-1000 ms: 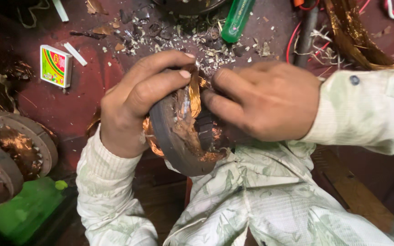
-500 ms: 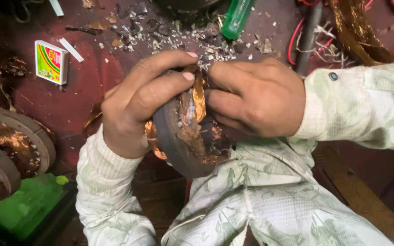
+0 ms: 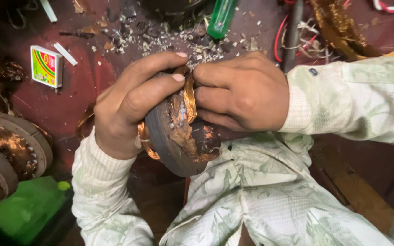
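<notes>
copper winding (image 3: 189, 98) sat on the grey motor stator (image 3: 172, 143) you held over your lap; your left hand (image 3: 131, 107) gripped its rim, your right hand (image 3: 245, 93) pinched the wire, seemingly mid-stripping; pulling it free likely needed steady bracing

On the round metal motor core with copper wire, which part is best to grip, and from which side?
Probably the bare grey outer rim of the motor core, taken from its left side, as the left hand does now. The rim is smooth and curved, while the copper windings fill the middle, where the right hand pinches them.
</notes>
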